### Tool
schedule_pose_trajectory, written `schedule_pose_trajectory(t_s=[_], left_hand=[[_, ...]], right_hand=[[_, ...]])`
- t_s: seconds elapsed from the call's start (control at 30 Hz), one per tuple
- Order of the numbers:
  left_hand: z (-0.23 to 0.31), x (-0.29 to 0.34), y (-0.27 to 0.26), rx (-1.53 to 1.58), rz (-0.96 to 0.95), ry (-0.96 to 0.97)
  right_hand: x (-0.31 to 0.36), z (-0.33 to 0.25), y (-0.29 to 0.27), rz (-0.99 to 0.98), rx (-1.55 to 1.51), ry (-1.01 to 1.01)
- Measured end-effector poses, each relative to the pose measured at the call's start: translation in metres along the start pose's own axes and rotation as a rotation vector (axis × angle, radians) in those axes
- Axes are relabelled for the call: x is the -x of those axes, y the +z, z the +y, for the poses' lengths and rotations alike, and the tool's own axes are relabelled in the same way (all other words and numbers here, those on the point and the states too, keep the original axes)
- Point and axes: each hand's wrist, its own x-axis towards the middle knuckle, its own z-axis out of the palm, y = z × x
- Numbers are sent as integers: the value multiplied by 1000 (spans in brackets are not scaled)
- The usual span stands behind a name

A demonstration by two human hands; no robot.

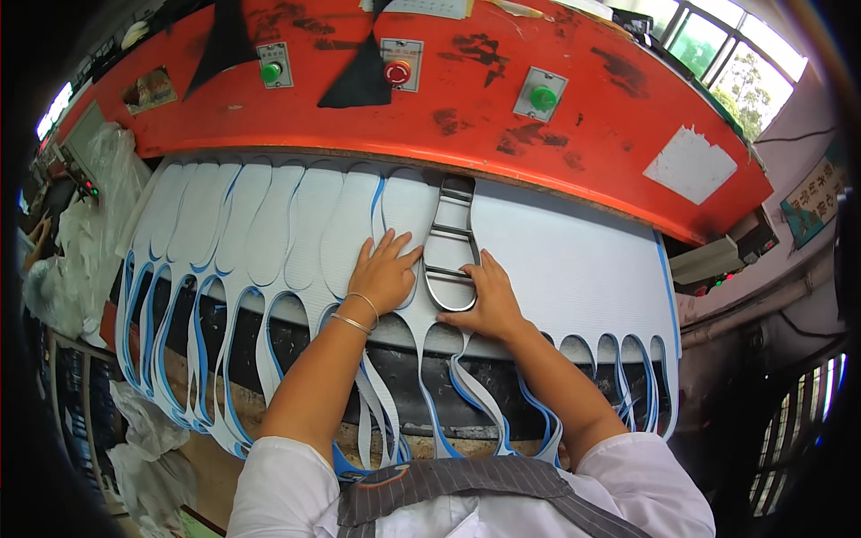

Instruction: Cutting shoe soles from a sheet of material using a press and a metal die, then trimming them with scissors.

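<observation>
A steel sole-shaped cutting die (452,230) with crossbars lies on a white foam sheet (565,260) that shows blue along its edges. My right hand (491,300) holds the rounded near end of the die, thumb at the bottom rim and fingers on the right side. My left hand (384,276), with bracelets on its wrist, lies with fingers spread on the sheet just left of the die, over a cut sole outline. Several sole-shaped cuts (265,238) run in a row to the left, still lying in the sheet.
A red machine beam (359,121) spans the far side, carrying green buttons (543,98) and a red stop button (396,72). Looped offcut strips (484,399) hang over the near edge of a dark bed (395,386). Clear plastic bags (103,215) hang at the left.
</observation>
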Motion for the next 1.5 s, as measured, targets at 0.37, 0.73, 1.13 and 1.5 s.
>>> schedule_pose_trajectory(t_s=[0.37,0.73,1.13,1.5], left_hand=[[-23,6,-13,132,65,88],[-121,-42,-154,750,498,-28],[-158,-91,-284,-12,960,109],[20,101,-181,406,-95,-63]], right_hand=[[-1,-17,-2,-68,6,9],[-95,-50,-137,443,-259,89],[-170,-22,-168,771,-626,264],[56,-117,-144,-411,-78,143]])
